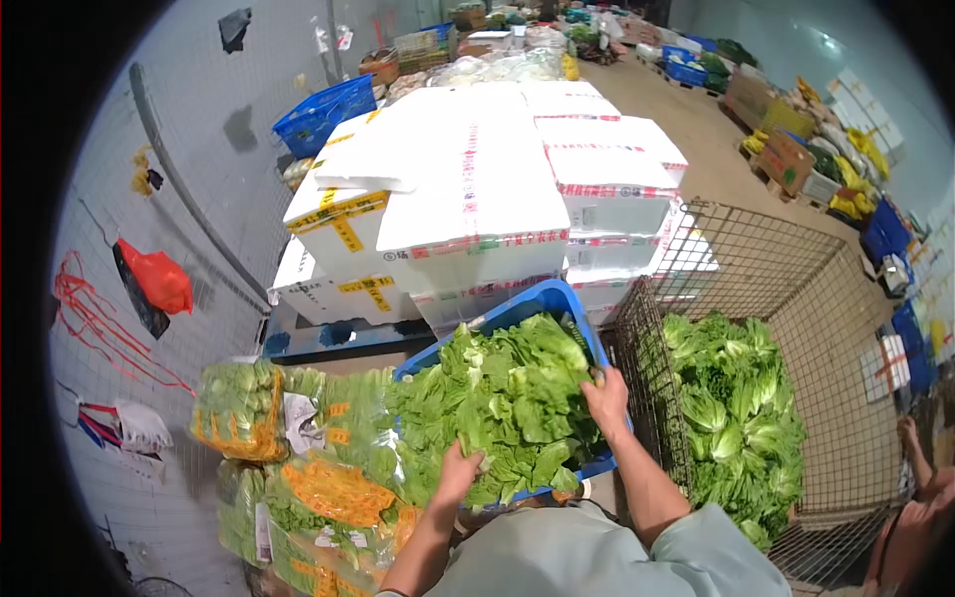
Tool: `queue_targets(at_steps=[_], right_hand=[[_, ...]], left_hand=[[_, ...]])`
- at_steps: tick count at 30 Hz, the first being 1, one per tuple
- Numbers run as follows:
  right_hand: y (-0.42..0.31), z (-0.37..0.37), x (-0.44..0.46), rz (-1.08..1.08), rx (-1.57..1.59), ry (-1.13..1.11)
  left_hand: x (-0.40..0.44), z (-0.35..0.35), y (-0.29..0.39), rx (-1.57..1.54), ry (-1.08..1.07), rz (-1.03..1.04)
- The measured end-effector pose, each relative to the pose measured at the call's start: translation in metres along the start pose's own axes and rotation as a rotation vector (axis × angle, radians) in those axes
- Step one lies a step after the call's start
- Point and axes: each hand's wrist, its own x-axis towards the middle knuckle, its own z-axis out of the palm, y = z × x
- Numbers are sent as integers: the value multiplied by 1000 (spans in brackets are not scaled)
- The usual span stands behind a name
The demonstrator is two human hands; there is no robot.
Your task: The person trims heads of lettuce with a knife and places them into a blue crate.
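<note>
A blue plastic crate (557, 296) stands tilted in front of me, heaped with loose green leaf lettuce (517, 388). At the crate's near side, my left hand (460, 472) is closed on lettuce leaves, its fingertips partly buried in them. My right hand (605, 398) is closed at the right edge of the heap, beside the crate's rim, and grips lettuce there. A small dark patch shows by its fingers; I cannot make out what it is.
To the right, a wire mesh cage (846, 298) holds heads of lettuce (736, 418). Bagged greens (328, 488) lie at left. White foam boxes (477, 169) are stacked ahead on a blue pallet (298, 338). Part of another person (910, 527) shows at far right.
</note>
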Motion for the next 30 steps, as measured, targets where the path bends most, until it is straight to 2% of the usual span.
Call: queue_targets(at_steps=[2, 5, 8, 11, 13, 15, 17, 18, 19, 20, 21, 22, 23, 24, 25, 26, 28, 30], right_hand=[[5, -12, -30, 230, 213, -66], [7, -40, -59, 356, 328, -171], [24, -60, -75, 416, 440, -122], [26, -79, -78, 472, 488, -66], [22, -85, -84, 452, 568, -29], [22, -97, -90, 514, 562, -45], [26, -115, -94, 477, 498, -37], [26, -124, -96, 558, 514, -36], [26, -133, -97, 642, 531, -31], [33, -139, -99, 666, 509, -38], [47, -140, -104, 644, 589, -19], [54, -142, -102, 629, 484, -28], [36, -147, -90, 668, 515, -50], [34, -144, -82, 590, 458, -60], [35, -137, -72, 590, 526, -91], [24, -127, -57, 577, 571, -101], [19, -89, -27, 370, 658, -129], [-21, -53, 3, 212, 597, -299]], left_hand=[[6, 1, 4, 48, 2, 16], [23, 18, 21, 52, -3, 8], [47, 56, 59, 78, 22, 79], [89, 100, 83, 355, -158, 329], [110, 141, 104, 861, -328, 541], [141, 174, 98, 962, -270, 340], [155, 181, 96, 844, -177, 267], [155, 179, 90, 858, -97, 271], [144, 172, 88, 724, -82, 333], [128, 159, 84, 593, -63, 392], [109, 142, 82, 597, -71, 460], [96, 122, 68, 478, -78, 443], [78, 99, 54, 361, -60, 429], [59, 73, 35, 238, -16, 410], [36, 48, 27, 302, 99, 312], [22, 20, 3, 182, 191, 268], [-17, -28, -35, -37, 375, 175], [-50, -83, -92, -264, 599, 37]])
